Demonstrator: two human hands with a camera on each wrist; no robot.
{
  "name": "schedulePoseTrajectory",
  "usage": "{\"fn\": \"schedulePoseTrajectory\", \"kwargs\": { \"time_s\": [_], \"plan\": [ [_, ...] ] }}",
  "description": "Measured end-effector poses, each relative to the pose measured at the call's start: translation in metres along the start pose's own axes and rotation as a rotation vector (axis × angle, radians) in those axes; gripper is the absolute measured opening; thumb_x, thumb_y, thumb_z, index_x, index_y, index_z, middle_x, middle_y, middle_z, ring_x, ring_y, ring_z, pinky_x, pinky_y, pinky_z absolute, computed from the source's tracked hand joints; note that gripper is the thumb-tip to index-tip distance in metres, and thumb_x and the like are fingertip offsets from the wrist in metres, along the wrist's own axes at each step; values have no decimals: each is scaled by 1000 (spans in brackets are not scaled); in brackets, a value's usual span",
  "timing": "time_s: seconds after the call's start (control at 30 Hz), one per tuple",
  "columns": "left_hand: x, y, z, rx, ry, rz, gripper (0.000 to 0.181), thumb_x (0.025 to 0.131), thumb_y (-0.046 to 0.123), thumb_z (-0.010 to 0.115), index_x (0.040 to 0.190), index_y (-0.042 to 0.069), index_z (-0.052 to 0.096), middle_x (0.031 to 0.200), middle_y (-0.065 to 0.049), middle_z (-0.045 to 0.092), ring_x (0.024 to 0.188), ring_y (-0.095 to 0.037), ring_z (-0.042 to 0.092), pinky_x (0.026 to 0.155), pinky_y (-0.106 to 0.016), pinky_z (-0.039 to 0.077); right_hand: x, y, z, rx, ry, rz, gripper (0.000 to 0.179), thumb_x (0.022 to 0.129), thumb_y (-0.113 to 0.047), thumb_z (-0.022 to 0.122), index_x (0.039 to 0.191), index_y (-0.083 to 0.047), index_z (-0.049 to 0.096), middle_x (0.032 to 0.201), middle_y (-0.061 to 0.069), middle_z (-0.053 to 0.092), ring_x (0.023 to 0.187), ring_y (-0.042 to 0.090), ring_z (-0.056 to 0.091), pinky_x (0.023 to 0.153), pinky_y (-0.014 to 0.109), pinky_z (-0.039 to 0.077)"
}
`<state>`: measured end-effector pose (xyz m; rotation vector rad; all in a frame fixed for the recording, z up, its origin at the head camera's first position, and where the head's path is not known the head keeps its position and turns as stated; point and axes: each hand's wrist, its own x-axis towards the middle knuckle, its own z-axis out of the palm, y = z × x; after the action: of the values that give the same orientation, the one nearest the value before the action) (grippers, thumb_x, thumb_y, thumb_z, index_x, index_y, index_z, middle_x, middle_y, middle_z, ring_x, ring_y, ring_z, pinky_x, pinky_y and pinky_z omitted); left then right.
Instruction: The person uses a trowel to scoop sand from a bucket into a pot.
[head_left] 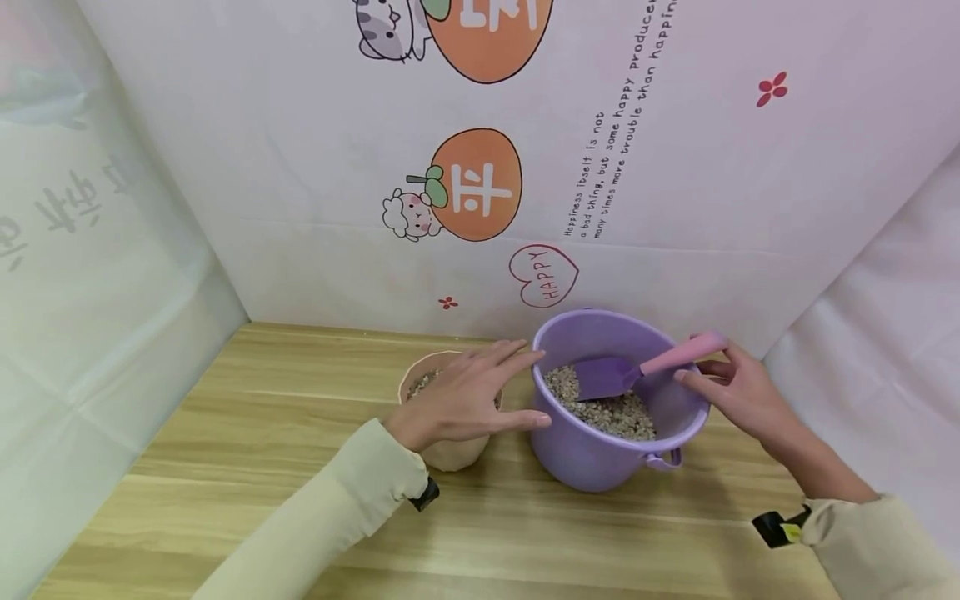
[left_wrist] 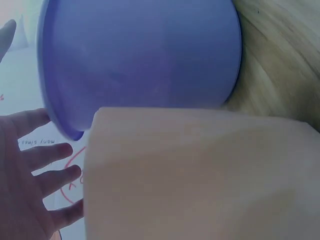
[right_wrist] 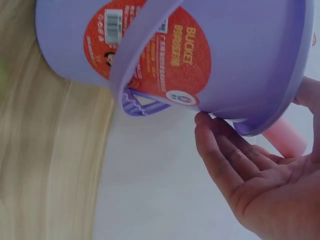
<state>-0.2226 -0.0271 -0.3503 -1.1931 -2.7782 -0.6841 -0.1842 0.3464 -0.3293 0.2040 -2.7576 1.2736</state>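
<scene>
A purple bucket [head_left: 581, 458] stands on the table with grey-brown gravel [head_left: 618, 417] inside. On the gravel lies a toy shovel [head_left: 600, 379] with a purple blade, its pink handle leaning over the right rim. My right hand [head_left: 738, 404] holds that rim, thumb on the inner side and fingers [right_wrist: 220, 155] against the outer wall under the lip. My left hand [head_left: 461, 396] spreads its straight fingers toward the bucket's left rim, fingertips right at it. Beneath this hand sits a cream pot [head_left: 453, 454] with similar gravel, partly hidden.
The wood-grain table [head_left: 300, 417] meets a white printed backdrop [head_left: 337, 250] just behind the pot and bucket. White cloth hangs on both sides. The bucket's handle [right_wrist: 135, 55] hangs down on the near side, by a red label [right_wrist: 187, 55].
</scene>
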Motion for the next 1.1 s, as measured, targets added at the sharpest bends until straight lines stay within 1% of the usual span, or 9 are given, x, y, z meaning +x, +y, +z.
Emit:
{"fn": "schedulePoseTrajectory", "kwargs": {
  "time_s": [0.2,0.33,0.43,0.5,0.6,0.67,0.8,0.93,1.1],
  "plan": [
    [8,3,3,4,-5,18,88,84,85,40,156,35,32,164,1,22,147,-21,28,117,-50,25,5,-2,-8,-60,16,3,61,99,-25,64,146,3,37,131,28,55,93,-9,57,72,19,53],
    [12,3,5,15,11,20,87,83,84,42,155,35,34,164,2,22,147,-21,28,116,-51,26,13,-9,-13,-165,22,-14,68,97,-30,66,147,5,36,122,29,60,97,14,62,68,21,51],
    [15,3,6,34,27,18,88,82,86,44,154,35,37,164,2,23,147,-21,29,115,-51,29,22,-18,-18,-267,10,-31,71,94,-36,69,146,2,40,118,29,64,101,35,63,76,34,52],
    [16,3,6,49,44,16,88,81,86,45,152,34,40,163,2,25,146,-21,31,113,-50,31,30,-25,-21,-334,-32,-67,70,92,-38,72,143,1,44,116,27,67,105,42,63,82,46,51],
    [18,4,7,60,71,11,88,80,85,47,150,32,44,162,1,28,144,-20,35,112,-49,33,42,-35,-23,-441,-126,-138,70,85,-42,78,135,-1,53,109,24,69,100,39,67,83,55,51],
    [18,5,8,61,79,2,87,80,85,49,149,32,46,162,1,28,144,-21,35,112,-49,34,48,-40,-23,-527,-177,-188,68,81,-45,81,128,-1,59,101,17,71,91,32,68,78,50,53],
    [19,6,10,57,84,-4,87,80,85,49,149,31,47,163,1,26,147,-23,30,112,-51,33,57,-46,-21,-676,-213,-245,71,75,-53,83,121,-3,64,93,7,69,81,23,64,68,40,52],
    [20,5,12,61,97,3,87,80,85,50,148,31,48,163,0,27,148,-24,28,112,-53,33,61,-49,-17,-722,-237,-255,76,72,-57,83,123,-4,63,93,9,67,80,24,63,65,42,52],
    [20,5,12,59,102,-3,86,79,84,51,148,32,49,162,1,27,148,-24,28,112,-53,33,59,-57,-13,-734,-263,-277,76,74,-51,84,127,-2,61,98,14,66,83,27,63,68,46,53]
  ]
}}
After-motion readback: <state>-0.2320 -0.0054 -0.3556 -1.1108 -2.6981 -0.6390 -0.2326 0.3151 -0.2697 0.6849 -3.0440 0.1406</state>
